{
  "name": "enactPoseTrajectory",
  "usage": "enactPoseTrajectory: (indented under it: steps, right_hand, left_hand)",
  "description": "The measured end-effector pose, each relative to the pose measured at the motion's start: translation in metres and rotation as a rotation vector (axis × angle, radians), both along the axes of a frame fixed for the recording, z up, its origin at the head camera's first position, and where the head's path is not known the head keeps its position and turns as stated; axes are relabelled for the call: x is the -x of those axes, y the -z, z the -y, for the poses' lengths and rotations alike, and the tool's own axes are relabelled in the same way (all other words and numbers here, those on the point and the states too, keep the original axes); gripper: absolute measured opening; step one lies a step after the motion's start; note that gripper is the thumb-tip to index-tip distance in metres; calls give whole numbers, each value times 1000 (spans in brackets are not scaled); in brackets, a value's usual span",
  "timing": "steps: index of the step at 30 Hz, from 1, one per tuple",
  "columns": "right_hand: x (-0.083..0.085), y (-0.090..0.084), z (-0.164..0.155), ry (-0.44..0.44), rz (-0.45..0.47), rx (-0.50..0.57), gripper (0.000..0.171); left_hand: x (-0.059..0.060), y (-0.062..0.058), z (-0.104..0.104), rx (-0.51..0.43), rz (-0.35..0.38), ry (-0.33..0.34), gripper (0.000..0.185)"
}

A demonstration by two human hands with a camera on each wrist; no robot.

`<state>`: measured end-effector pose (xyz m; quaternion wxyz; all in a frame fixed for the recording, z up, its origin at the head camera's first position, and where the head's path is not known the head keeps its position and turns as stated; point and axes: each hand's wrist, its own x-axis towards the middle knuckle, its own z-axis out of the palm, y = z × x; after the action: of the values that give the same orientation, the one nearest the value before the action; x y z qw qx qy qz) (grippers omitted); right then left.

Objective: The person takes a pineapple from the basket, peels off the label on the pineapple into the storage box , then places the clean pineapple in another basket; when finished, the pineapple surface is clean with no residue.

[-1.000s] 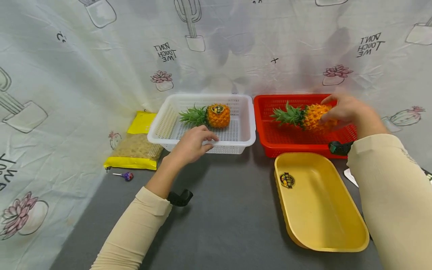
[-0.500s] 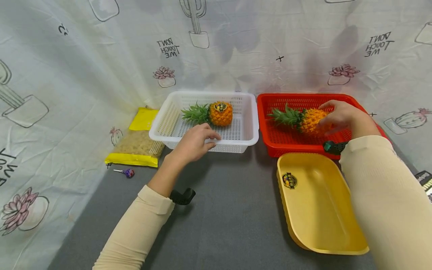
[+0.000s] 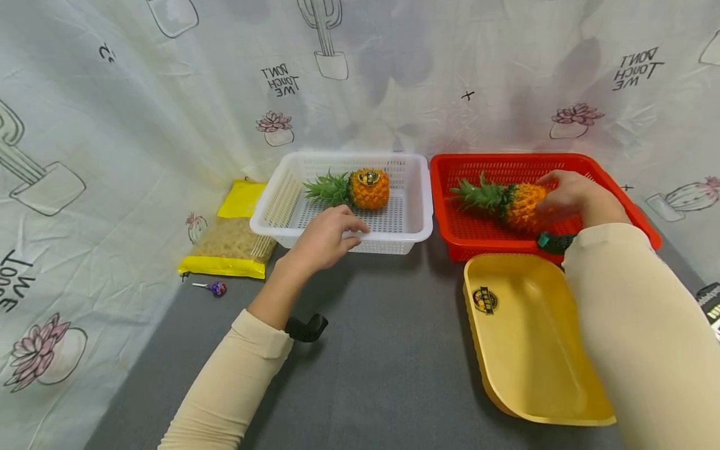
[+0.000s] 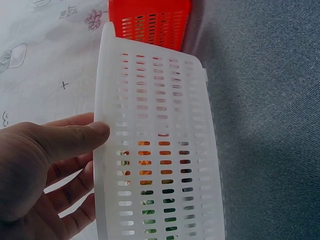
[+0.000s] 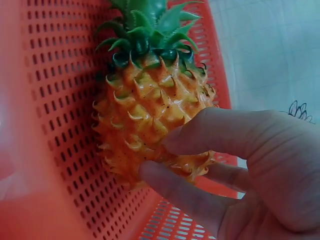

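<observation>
Pineapple lies on its side in the red basket, crown to the left; we log the right hand grasping its base end with thumb and fingers, while the left hand pinches the rim of the white basket. We judge the fruit's body firm, fairly light and prickly rather than slippery, its leaves bendable, so the body's middle should give the surest hold.

two pineapples, two baskets (plus one tub)
</observation>
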<state>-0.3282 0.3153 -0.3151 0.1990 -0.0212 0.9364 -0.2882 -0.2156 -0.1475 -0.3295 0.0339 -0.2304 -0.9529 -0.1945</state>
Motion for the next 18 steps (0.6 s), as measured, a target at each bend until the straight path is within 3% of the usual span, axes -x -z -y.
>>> enactPoseTrajectory:
  steps: [9,16,18]
  right_hand:
    - [-2,1,-13,89,-88,11,68]
    - [2,0,1,173,-17,230,69]
    - [4,1,5,168,-15,245,71]
  left_hand:
    - [5,3,-10,4,4,24,23]
    - [2,0,-2,-4,25,-13,22]
    - [2,1,0,-8,28,-14,23]
